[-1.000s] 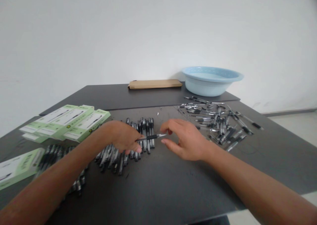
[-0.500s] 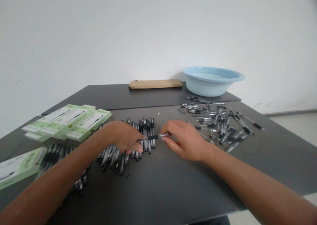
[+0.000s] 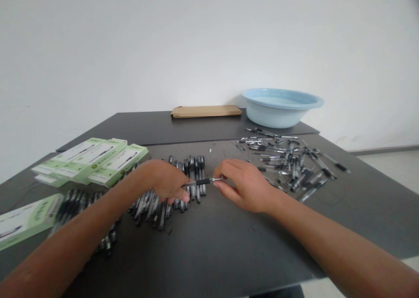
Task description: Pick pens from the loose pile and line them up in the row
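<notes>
Here, pen [image 3: 203,181]: crosswise between the two hands, tip pointing right.
Left hand [image 3: 168,182]: fingers closed around the rear of the barrel.
Right hand [image 3: 245,185]: thumb and forefinger pinched on the tip (other fingers partly hidden).
Pen pile [image 3: 152,206]: just beside the left hand.
Loose pens [image 3: 294,164]: scattered near the blue basin [image 3: 275,116].

Bare left hand [image 3: 168,182] and bare right hand [image 3: 245,184], forearms [image 3: 334,239] also bare, narrower at the wrists [image 3: 274,201]

Uncapped black-gripped pen [image 3: 202,181], nearly level, tip [image 3: 212,180] rightward
</notes>
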`<control>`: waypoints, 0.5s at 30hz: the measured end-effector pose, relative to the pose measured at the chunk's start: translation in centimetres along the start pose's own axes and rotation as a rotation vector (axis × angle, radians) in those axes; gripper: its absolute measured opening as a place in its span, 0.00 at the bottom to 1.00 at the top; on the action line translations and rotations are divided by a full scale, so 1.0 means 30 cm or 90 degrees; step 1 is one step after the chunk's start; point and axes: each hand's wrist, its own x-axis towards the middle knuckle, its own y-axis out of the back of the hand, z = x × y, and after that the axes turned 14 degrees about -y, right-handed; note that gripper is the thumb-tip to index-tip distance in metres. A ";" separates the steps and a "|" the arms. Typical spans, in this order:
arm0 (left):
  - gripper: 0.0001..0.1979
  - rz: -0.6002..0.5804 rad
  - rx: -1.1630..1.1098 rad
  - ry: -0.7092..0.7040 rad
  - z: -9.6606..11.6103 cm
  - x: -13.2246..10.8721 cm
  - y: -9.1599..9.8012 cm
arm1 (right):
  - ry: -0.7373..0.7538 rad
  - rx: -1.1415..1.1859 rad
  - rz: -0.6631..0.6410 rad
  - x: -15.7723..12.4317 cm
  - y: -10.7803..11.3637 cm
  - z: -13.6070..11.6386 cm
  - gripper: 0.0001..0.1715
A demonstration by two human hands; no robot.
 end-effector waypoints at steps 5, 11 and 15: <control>0.12 0.002 -0.001 0.007 -0.002 0.000 -0.003 | 0.000 -0.006 -0.001 0.000 0.000 -0.001 0.07; 0.12 -0.005 0.015 0.017 0.000 0.002 -0.004 | -0.001 -0.010 0.000 -0.002 -0.001 0.001 0.07; 0.12 0.007 -0.002 0.018 -0.001 -0.005 0.000 | 0.004 0.028 0.015 -0.005 0.014 0.004 0.12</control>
